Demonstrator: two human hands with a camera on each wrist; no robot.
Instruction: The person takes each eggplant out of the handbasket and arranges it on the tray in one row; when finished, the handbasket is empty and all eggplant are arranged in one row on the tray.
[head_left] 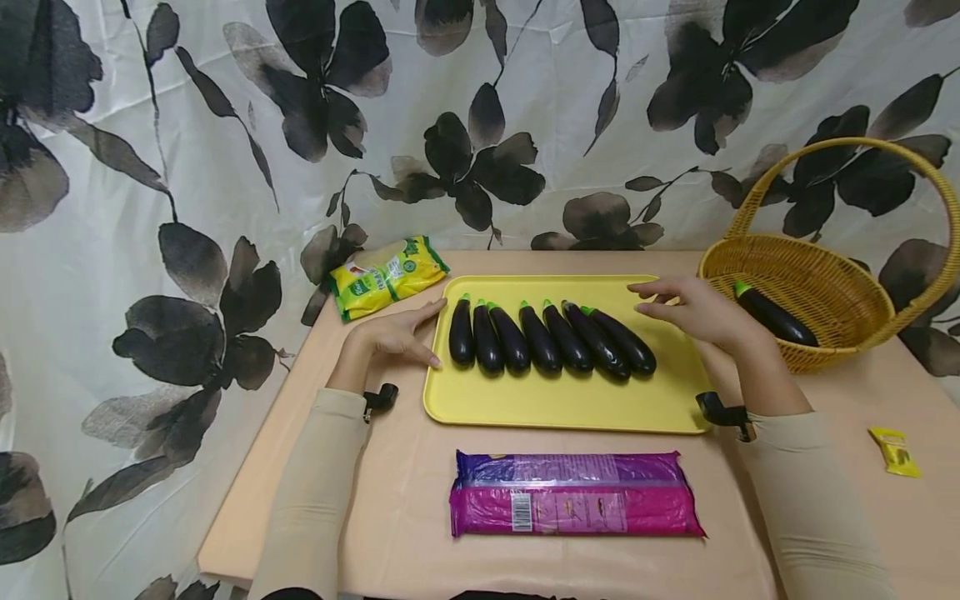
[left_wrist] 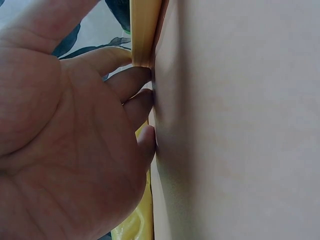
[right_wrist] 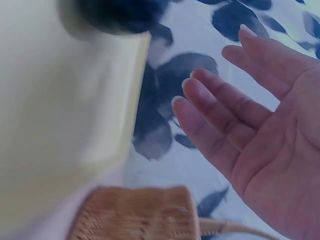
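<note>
Several dark purple eggplants with green stem ends lie side by side in a slanting row on a yellow tray. At the tray's left edge is my left hand, its thumb and index finger spread along the rim. The left wrist view shows the other fingers of this left hand low beside the tabletop, with nothing in the palm. My right hand hovers over the tray's right side, fingers extended and apart from the eggplants. In the right wrist view, the palm of this right hand holds nothing.
A yellow wicker basket with a tall handle stands at the right, one eggplant inside. A green-yellow packet lies behind the tray's left corner, a long pink-purple package in front. A small yellow packet sits far right.
</note>
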